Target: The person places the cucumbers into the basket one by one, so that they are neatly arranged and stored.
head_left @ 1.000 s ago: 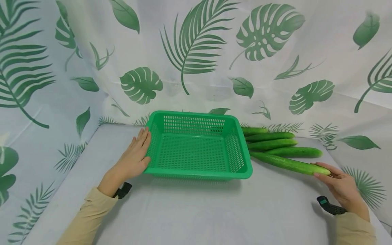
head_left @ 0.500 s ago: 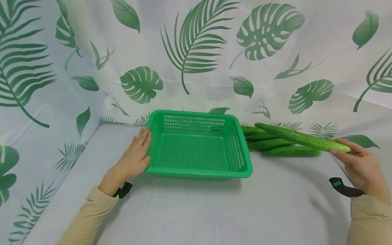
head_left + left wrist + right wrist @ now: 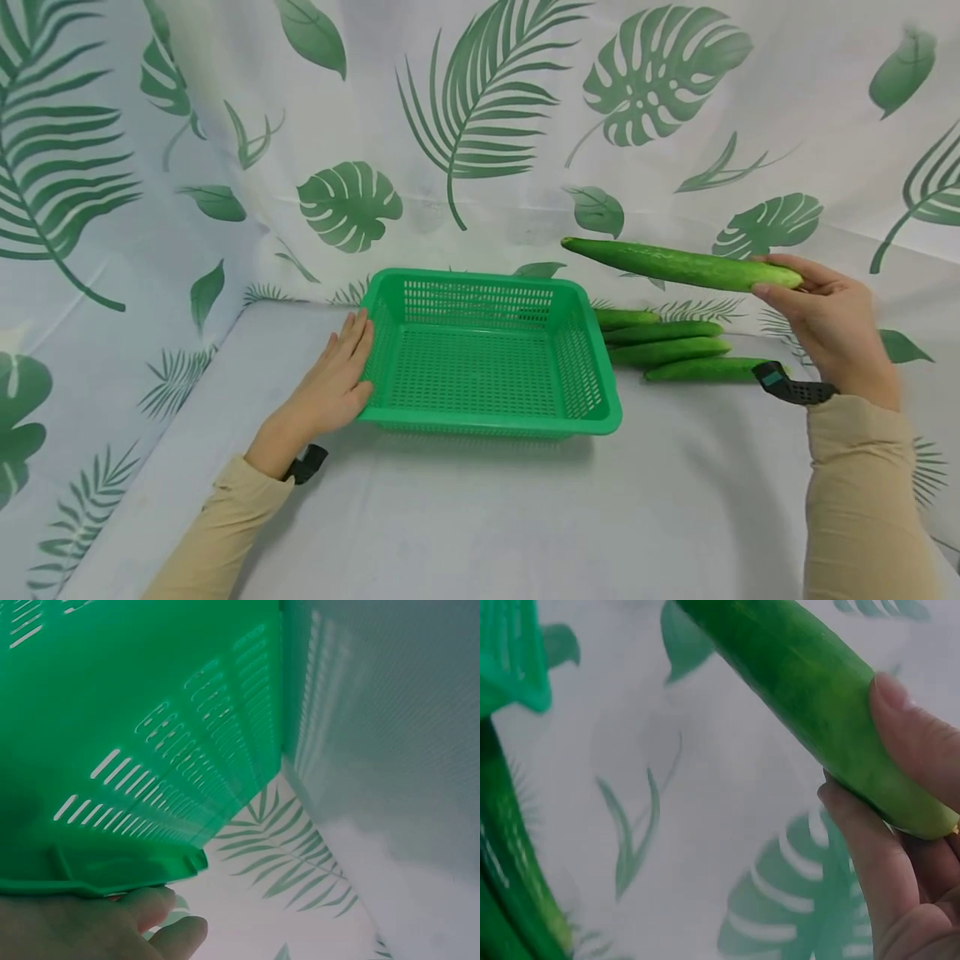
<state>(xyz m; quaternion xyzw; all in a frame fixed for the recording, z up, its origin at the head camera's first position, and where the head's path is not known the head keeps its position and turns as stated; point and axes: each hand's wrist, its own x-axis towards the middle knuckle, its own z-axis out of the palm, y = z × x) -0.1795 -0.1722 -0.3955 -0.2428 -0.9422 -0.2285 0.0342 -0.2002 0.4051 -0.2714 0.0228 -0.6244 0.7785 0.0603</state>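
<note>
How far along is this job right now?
Done: the basket stands on the table, the left hand touching its rim, but no cucumber shows inside it.
In hand: the right hand grips one cucumber in the air.
Left: probably placing that one, then the four other cucumbers visible beside the basket. It looks early.

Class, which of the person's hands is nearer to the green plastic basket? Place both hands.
Left. The left hand touches the left side of the green plastic basket; the right hand is apart, off to its right, holding a cucumber.
</note>
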